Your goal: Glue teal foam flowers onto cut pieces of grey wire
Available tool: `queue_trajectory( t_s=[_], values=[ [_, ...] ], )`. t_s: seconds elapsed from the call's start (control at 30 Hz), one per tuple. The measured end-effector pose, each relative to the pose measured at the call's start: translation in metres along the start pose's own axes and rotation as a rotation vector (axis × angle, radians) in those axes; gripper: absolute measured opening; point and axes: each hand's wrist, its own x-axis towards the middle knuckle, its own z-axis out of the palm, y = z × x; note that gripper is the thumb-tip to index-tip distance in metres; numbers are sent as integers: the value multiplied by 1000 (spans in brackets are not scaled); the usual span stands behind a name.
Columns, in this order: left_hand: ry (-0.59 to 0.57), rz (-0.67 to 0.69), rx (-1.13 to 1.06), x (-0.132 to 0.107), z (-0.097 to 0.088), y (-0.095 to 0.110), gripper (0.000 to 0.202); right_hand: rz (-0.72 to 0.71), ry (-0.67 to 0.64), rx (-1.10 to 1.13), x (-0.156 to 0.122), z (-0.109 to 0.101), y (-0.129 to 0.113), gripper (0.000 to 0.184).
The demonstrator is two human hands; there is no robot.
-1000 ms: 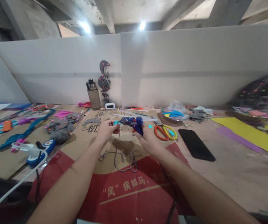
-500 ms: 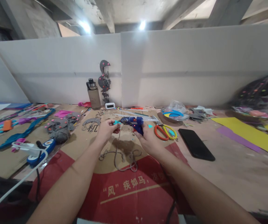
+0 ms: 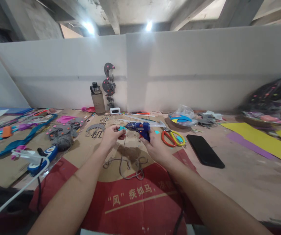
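Note:
My right hand (image 3: 154, 143) is wrapped round the handle of a blue hot glue gun (image 3: 144, 130), whose nozzle points left. A clear glue stick (image 3: 158, 124) juts from the gun's back end. Between thumb and fingers, my left hand (image 3: 112, 137) pinches a small turquoise piece (image 3: 122, 128) close to the nozzle; whether the two touch I cannot tell. From that piece a grey yarn (image 3: 121, 163) hangs down and lies in loose loops on the cardboard (image 3: 140, 202).
Right of my hands lie scissors (image 3: 171, 138) with orange and yellow handles and a black phone (image 3: 205, 151). A bottle (image 3: 98, 99) stands at the back. A blue-and-white power strip (image 3: 42, 160), yarn ball (image 3: 63, 142) and felt scraps are at left.
The turquoise piece and the gun's nozzle are held in almost the same place. The whole view has shifted very slightly; nothing was picked up or let go.

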Motion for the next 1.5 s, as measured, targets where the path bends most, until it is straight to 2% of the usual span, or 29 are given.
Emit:
queue_trajectory(
  t_s=[0.23, 1.23, 1.4, 1.5],
  values=[
    [-6, 9, -6, 1, 0, -1, 30, -8, 24, 15, 0, -1, -1, 35],
    [6, 7, -14, -3, 1, 4, 30, 13, 23, -11, -1, -1, -3, 37],
    [-8, 1, -20, -5, 3, 7, 30, -5, 58, 11, 0, -3, -3, 36],
    [-29, -18, -43, -7, 4, 8, 31, 25, 110, 33, 3, -1, 5, 33]
  ],
)
